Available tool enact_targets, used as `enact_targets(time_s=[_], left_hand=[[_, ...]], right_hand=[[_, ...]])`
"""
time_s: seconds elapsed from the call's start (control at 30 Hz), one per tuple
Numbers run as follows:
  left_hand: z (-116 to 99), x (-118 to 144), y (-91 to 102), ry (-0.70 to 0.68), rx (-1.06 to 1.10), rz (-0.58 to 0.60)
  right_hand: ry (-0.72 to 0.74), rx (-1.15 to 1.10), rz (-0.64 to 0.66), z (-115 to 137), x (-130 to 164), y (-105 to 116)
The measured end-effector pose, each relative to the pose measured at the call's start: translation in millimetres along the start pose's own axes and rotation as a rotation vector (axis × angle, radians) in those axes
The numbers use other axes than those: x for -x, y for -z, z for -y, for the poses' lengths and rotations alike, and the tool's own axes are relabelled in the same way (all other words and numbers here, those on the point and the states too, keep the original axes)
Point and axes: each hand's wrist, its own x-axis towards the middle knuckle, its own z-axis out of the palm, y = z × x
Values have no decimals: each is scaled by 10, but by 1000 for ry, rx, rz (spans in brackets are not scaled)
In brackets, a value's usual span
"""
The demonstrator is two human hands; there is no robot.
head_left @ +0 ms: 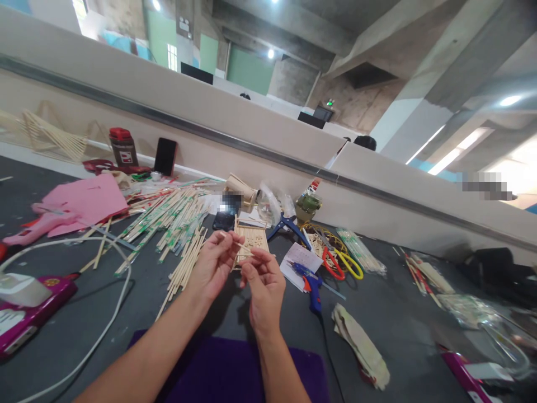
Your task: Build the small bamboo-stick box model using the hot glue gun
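Note:
A short thin wooden stick (240, 244) is held up between my two hands. My left hand (215, 262) pinches its left end between thumb and fingers. At its right end, the curled fingers of my right hand (265, 280) close on the stick, the exact contact being partly hidden. Just beyond my fingers lies a small rectangular panel of wooden sticks (257, 237), partly covered by the hands. Loose bare chopsticks (188, 263) are spread left of my left hand. To the right, a blue glue gun (312, 282) rests against a white paper (302, 261).
Wrapped chopsticks (156, 215) and a pink glue gun (52, 223) occupy the left. Scissors with red and yellow handles (342, 264), a blue clamp (287, 224) and a glove (361, 347) lie rightward. A white cable (126, 291) loops across the left. A low partition (251, 131) bounds the back.

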Motion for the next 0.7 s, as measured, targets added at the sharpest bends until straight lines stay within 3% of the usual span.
enact_targets(time_s=[0.1, 0.3, 0.4, 0.5, 0.6, 0.7], left_hand=[[133, 92, 63, -22, -46, 104], [268, 176, 161, -66, -246, 133], [267, 178, 196, -182, -393, 172], [212, 139, 274, -326, -591, 193], [128, 46, 393, -447, -729, 66], [73, -52, 484, -446, -794, -1]], right_hand=[[-104, -275, -120, 24, 10, 6], [-350, -636, -135, -57, -17, 1], [-405, -636, -142, -155, -9, -32], [-392, -544, -255, -217, -25, -15], [-330, -457, -381, -268, -61, 40], [-289, -386, -392, -332, -91, 83]])
